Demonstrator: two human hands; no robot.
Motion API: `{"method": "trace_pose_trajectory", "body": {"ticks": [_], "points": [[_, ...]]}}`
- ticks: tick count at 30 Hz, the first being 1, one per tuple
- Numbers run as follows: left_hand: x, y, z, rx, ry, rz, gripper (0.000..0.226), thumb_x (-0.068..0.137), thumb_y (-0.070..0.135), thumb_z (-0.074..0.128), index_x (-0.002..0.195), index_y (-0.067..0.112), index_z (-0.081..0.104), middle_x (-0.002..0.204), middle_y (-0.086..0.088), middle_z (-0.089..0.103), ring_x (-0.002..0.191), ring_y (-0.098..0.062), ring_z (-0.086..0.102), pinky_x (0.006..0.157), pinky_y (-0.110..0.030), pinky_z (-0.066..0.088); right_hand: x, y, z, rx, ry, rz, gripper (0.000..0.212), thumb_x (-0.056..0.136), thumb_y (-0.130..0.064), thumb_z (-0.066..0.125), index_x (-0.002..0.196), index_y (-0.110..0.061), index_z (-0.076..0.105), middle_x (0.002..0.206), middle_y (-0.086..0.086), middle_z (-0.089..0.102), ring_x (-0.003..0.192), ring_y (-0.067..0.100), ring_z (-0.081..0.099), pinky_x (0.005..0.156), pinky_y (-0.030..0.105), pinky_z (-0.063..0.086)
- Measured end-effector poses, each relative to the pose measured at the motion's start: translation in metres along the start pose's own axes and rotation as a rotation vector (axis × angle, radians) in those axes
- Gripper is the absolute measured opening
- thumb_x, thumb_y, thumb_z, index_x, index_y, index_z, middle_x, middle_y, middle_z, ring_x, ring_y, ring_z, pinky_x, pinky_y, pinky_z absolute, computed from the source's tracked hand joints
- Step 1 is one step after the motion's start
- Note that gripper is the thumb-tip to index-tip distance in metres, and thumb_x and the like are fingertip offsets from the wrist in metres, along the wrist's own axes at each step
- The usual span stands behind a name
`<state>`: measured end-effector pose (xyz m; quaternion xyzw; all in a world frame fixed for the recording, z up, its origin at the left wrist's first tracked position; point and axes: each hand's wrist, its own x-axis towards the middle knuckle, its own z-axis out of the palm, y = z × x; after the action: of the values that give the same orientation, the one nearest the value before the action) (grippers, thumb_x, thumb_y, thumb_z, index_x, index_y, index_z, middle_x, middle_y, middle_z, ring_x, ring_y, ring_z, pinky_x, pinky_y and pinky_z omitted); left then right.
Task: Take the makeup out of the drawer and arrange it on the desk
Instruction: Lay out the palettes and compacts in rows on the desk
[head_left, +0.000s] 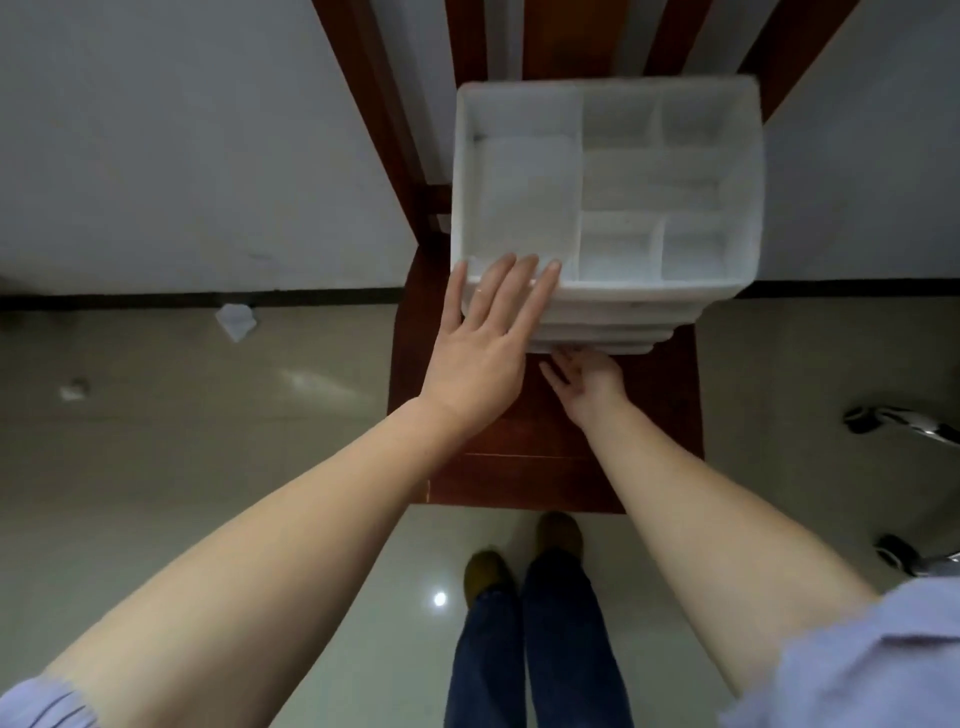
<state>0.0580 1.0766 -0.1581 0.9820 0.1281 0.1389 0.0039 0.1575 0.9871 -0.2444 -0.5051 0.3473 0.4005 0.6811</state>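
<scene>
We're looking straight down at a white organizer (605, 208) sitting on a dark red wooden stand (670, 395). Its open top tray is split into compartments, one big on the left and several smaller ones on the right, and we're not seeing any makeup in them; everything's a bit blurry. Below the tray there are stacked drawer fronts (597, 332) facing us.

Our left hand (480, 353) is lying flat on the near left rim of the tray, fingers (545, 291) straight and close together, holding nothing, just pressing on the edge. There's a ring on one finger.

Our right hand (589, 382) is lower down, right at the bottom drawer front, palm turned up. Its fingertips are tucking under the edge, so we can't tell whether they're hooking onto anything.

Further out, we're seeing a crumpled paper (236, 321) on the floor to the left, chair legs (904, 423) on the right, and our shoes (522, 556) and jeans (535, 649) near the bottom.
</scene>
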Motion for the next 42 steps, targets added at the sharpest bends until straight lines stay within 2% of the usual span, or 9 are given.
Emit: {"method": "trace_pose_trajectory", "body": {"ticks": [4, 15, 19, 22, 26, 30, 34, 37, 42], "points": [[0.003, 0.001, -0.001, -0.002, 0.010, -0.004, 0.073, 0.076, 0.002, 0.054, 0.145, 0.010, 0.030, 0.143, -0.012, 0.043, 0.135, -0.027, 0.032, 0.114, -0.048, -0.001, 0.003, 0.001, 0.006, 0.129, 0.036, 0.025, 0.060, 0.071, 0.017, 0.018, 0.112, -0.006, 0.055, 0.120, 0.014, 0.058, 0.121, 0.028, 0.051, 0.089, 0.041, 0.046], [0.000, 0.003, -0.011, -0.047, -0.115, -0.001, 0.081, 0.078, 0.004, 0.055, 0.147, 0.010, 0.013, 0.151, -0.013, 0.030, 0.141, -0.028, 0.022, 0.114, -0.052, -0.002, -0.041, 0.055, -0.075, 0.025, -0.027, 0.208, 0.034, 0.088, 0.011, 0.023, 0.104, -0.002, 0.051, 0.106, 0.019, 0.058, 0.110, 0.032, 0.057, 0.085, 0.043, 0.048], [0.000, 0.002, -0.015, -0.049, -0.106, 0.009, 0.083, 0.078, 0.008, 0.059, 0.148, 0.010, 0.014, 0.153, -0.015, 0.024, 0.143, -0.030, 0.017, 0.115, -0.055, 0.001, -0.067, 0.021, -0.087, -0.704, -0.181, 0.217, 0.028, 0.100, -0.008, 0.035, 0.121, -0.003, 0.053, 0.111, 0.014, 0.064, 0.088, 0.017, 0.066, 0.069, 0.028, 0.056], [-0.014, 0.003, -0.008, -0.157, -0.075, 0.207, 0.070, 0.082, 0.011, 0.052, 0.146, 0.009, 0.024, 0.149, -0.016, 0.030, 0.140, -0.029, 0.023, 0.116, -0.053, 0.010, -0.072, -0.025, -0.085, -1.148, -0.205, -0.252, 0.029, 0.098, -0.007, 0.036, 0.091, -0.016, 0.063, 0.099, 0.013, 0.070, 0.072, 0.008, 0.067, 0.059, 0.020, 0.054], [-0.031, 0.015, 0.024, -0.378, -0.549, 0.240, 0.047, 0.091, 0.017, 0.046, 0.138, 0.010, 0.042, 0.139, -0.013, 0.047, 0.126, -0.029, 0.046, 0.103, -0.044, 0.043, -0.044, -0.052, -0.071, -1.848, -0.285, -0.736, 0.041, 0.094, -0.006, 0.041, 0.134, -0.011, 0.046, 0.143, 0.012, 0.042, 0.123, 0.027, 0.047, 0.098, 0.033, 0.044], [-0.015, 0.021, 0.076, -0.270, -0.691, -0.033, 0.073, 0.091, 0.018, 0.051, 0.150, 0.015, 0.008, 0.158, -0.007, 0.012, 0.145, -0.026, 0.010, 0.118, -0.038, 0.010, -0.007, -0.037, -0.063, -2.220, -0.298, -0.790, 0.071, 0.091, -0.013, 0.051, 0.150, -0.016, 0.011, 0.156, 0.012, 0.010, 0.142, 0.031, 0.016, 0.115, 0.040, 0.017], [-0.006, 0.021, 0.103, -0.068, -0.787, -0.103, 0.086, 0.087, 0.011, 0.055, 0.150, 0.020, -0.004, 0.158, -0.008, 0.001, 0.145, -0.028, -0.003, 0.118, -0.044, -0.004, 0.009, -0.032, -0.064, -2.271, -0.218, -0.898, 0.063, 0.090, -0.017, 0.054, 0.145, -0.015, 0.022, 0.148, 0.016, 0.025, 0.138, 0.032, 0.022, 0.116, 0.045, 0.010], [-0.009, 0.013, 0.105, -0.013, -0.766, -0.077, 0.088, 0.084, 0.018, 0.062, 0.149, 0.017, 0.004, 0.156, -0.009, 0.009, 0.145, -0.030, 0.004, 0.118, -0.043, 0.000, 0.005, -0.033, -0.066, -2.328, -0.273, -0.924, 0.064, 0.088, -0.026, 0.057, 0.143, -0.014, 0.026, 0.139, 0.018, 0.034, 0.130, 0.034, 0.032, 0.108, 0.045, 0.028], [-0.012, 0.011, 0.103, -0.060, -0.847, -0.101, 0.092, 0.081, 0.041, 0.065, 0.148, 0.022, 0.005, 0.149, -0.017, 0.019, 0.138, -0.035, 0.019, 0.111, -0.047, 0.024, -0.033, -0.062, -0.050, -1.882, -0.366, -0.570, 0.065, 0.081, -0.040, 0.063, 0.137, -0.026, 0.033, 0.130, 0.007, 0.049, 0.111, 0.025, 0.054, 0.081, 0.032, 0.049]]}}
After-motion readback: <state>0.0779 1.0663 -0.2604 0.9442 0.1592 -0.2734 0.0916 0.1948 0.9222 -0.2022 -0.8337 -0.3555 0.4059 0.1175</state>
